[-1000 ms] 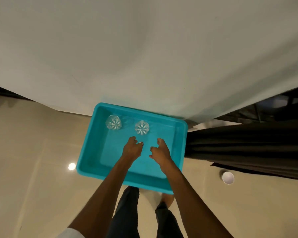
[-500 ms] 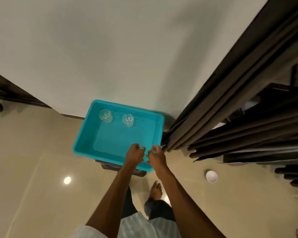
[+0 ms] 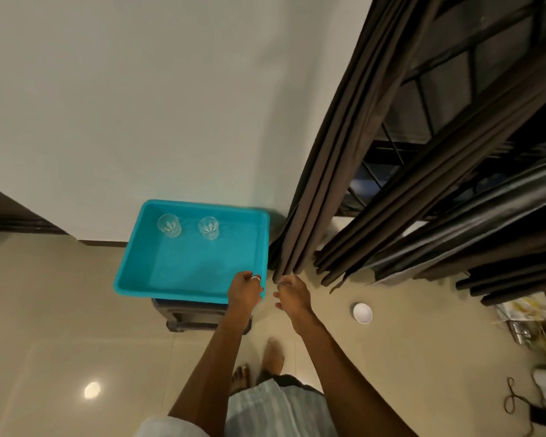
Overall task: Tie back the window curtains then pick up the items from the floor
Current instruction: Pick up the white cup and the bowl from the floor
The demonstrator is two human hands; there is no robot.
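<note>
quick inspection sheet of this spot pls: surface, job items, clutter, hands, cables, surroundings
surface: glossy beige tiled floor, lamp glare
job's things: dark brown pleated curtains hang with no tie seen; small white round cup upright on the floor; two clear cut-glass tumblers upright in a teal plastic tray on a low dark stand
clutter: papers and a metal item by the right edge
grippers: left hand at the tray's near right corner, fingers curled, grip unclear; right hand off the tray, holding nothing
cables: dark looped thing, cord or scissors, cannot tell
surroundings: white wall; barred window behind the curtains
</note>
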